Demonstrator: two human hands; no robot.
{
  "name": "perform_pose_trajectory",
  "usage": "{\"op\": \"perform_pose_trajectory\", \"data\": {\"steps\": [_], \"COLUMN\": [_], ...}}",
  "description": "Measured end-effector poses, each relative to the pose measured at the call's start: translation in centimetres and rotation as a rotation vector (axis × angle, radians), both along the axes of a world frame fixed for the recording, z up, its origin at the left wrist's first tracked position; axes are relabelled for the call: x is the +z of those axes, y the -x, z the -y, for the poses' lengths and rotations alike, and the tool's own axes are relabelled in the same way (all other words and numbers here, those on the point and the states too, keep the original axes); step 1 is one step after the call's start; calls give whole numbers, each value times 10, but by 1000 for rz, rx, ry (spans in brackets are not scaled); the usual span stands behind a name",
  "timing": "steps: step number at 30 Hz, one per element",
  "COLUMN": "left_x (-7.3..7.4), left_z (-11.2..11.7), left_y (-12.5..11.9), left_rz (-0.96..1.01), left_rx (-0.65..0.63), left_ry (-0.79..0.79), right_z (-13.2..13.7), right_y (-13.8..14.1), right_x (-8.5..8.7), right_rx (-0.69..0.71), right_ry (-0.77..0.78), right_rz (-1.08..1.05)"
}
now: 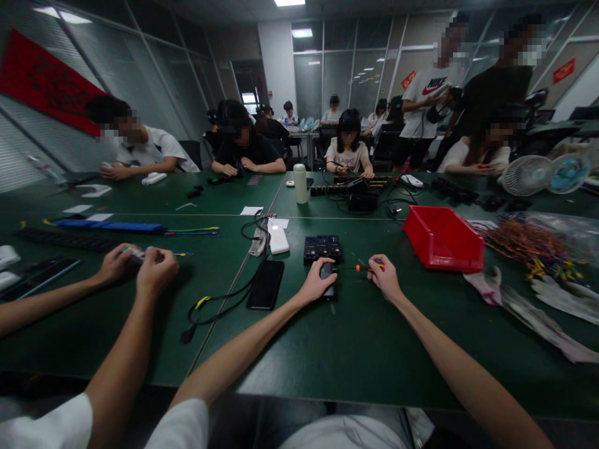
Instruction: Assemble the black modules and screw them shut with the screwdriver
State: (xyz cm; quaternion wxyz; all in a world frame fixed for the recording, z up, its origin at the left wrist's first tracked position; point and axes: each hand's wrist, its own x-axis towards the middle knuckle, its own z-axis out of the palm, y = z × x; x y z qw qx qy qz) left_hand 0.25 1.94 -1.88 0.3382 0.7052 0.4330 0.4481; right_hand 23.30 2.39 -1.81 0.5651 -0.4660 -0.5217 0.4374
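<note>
Left hand (317,283) closed round a small black module (326,270) on the bench (365,349), thumb and fingers gripping it. Right hand (386,280), at 3 o'clock from it, pinches an orange-handled screwdriver (360,268), shaft pointing to 9; can't tell if the tip touches. From the module: block of black units (324,246) at 12, just beside; black phone (265,285) at 9; pale green bottle (301,185) near 11:30, farther; red bin (447,246) at 2, well apart.
</note>
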Motion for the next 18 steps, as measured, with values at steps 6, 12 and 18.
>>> {"op": "perform_pose_trajectory", "data": {"steps": [6, 12, 18], "left_x": [0, 1, 1], "left_z": [0, 1, 2], "left_y": [0, 0, -1], "left_rz": [-2, 8, 13], "left_rx": [3, 11, 25], "left_ry": [6, 12, 19], "right_z": [-1, -2, 1], "right_y": [0, -2, -1], "right_x": [-2, -3, 1], "right_rx": [-16, -15, 19], "right_ry": [10, 25, -29], "right_rz": [22, 34, 51]}}
